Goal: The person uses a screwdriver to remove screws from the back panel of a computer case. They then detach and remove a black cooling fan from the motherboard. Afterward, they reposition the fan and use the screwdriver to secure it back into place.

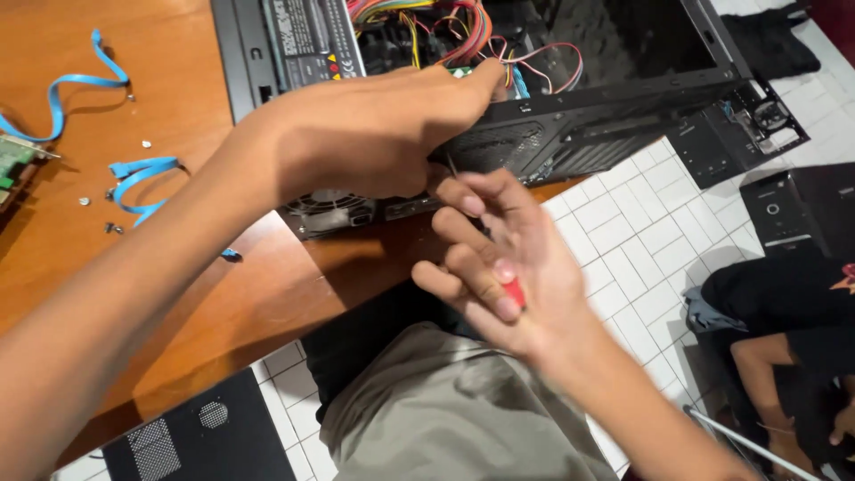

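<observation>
A black desktop computer case [614,120] lies open on the wooden table [178,294], with coloured wires [445,27] and a power supply [307,40] showing inside. My left hand [374,134] reaches across and grips the case's rear edge, fingertips over the rim near the wires. My right hand [499,263] holds a screwdriver with a red handle [515,292]; its thin shaft [456,174] points up at the case's back panel, just under my left hand.
Blue flat cables [134,183] and small loose screws [85,201] lie on the table's left part, by a green circuit board [13,160]. A black side panel [200,436] leans below. Other black computer cases [793,209] stand on the white-tiled floor, where another person [784,338] sits.
</observation>
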